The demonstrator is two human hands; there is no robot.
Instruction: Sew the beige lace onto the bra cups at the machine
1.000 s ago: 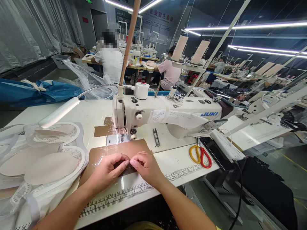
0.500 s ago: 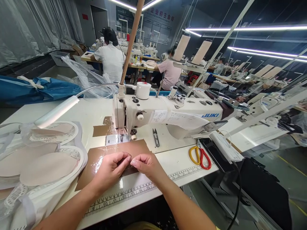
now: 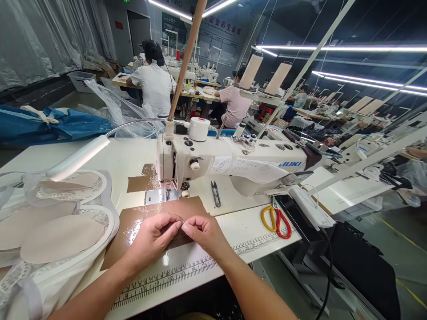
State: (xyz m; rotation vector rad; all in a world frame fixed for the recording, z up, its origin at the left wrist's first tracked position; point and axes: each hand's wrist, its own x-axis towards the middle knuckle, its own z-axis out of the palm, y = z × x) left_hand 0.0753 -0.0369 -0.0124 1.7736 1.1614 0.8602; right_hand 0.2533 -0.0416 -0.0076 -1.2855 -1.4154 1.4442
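Observation:
My left hand [image 3: 154,236] and my right hand [image 3: 203,232] meet fingertip to fingertip over a glossy brown sheet [image 3: 140,220] taped to the table in front of the white sewing machine [image 3: 230,162]. Both hands are closed in a pinch on something too small to make out, perhaps a thread. The machine's needle plate [image 3: 160,196] lies just beyond the hands. A printed ruler strip [image 3: 200,266] runs along the table edge under my wrists.
Beige oval pads with lace trim [image 3: 60,235] are piled at the left. Thread snips [image 3: 216,194] and red-and-yellow scissors [image 3: 278,220] lie to the right. A gooseneck lamp [image 3: 78,158] reaches over the table. Other people [image 3: 153,84] sit at machines behind.
Both hands stay pinched together at the same spot; the fingers shift slightly. The view has drifted a little.

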